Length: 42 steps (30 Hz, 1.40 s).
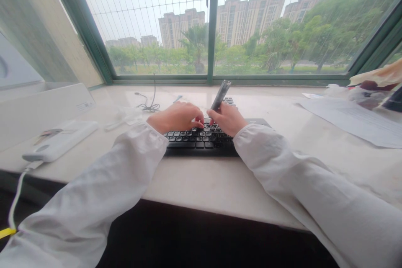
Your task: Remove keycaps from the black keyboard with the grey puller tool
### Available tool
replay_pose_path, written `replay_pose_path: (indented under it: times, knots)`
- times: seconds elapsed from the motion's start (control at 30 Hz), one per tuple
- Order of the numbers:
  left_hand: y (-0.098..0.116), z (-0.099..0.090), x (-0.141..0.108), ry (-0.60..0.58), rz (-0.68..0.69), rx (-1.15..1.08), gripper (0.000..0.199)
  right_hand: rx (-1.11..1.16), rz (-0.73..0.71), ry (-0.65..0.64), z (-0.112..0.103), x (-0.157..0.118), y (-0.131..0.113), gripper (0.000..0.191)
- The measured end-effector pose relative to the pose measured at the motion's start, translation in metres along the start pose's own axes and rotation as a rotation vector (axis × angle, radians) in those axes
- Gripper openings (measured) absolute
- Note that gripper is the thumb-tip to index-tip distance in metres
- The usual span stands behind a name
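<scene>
On keyboard (201, 151): two hands; one dark tool in right hand (230, 118).

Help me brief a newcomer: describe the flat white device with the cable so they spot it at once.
Find the wide green-framed window, then the pale glossy counter below it. On its left side, in front of the plain white box, lies the flat, rounded white device. Unlike the box, it is slim and has a white cable plugged into its near end.
</scene>
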<state>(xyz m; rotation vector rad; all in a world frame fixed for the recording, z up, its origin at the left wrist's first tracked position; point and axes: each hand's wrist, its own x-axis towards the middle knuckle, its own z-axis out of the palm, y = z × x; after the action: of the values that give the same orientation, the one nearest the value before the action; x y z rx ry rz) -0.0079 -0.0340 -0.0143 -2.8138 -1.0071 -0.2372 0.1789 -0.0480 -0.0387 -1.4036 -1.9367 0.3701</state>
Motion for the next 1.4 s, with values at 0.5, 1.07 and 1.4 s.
replay_pose_path:
  times: [0.5,1.07,1.4]
  knots:
    - [0.010,0.001,0.001,-0.098,0.048,0.201,0.019,-0.051,-0.005,0.010,0.002,0.000,0.000,0.025]
    - [0.010,0.002,0.001,-0.172,0.039,0.179,0.020,-0.064,-0.070,-0.015,0.007,-0.004,0.006,0.022]
    - [0.005,0.002,0.000,-0.168,0.021,0.153,0.023,-0.020,-0.009,-0.066,0.006,-0.003,0.006,0.022]
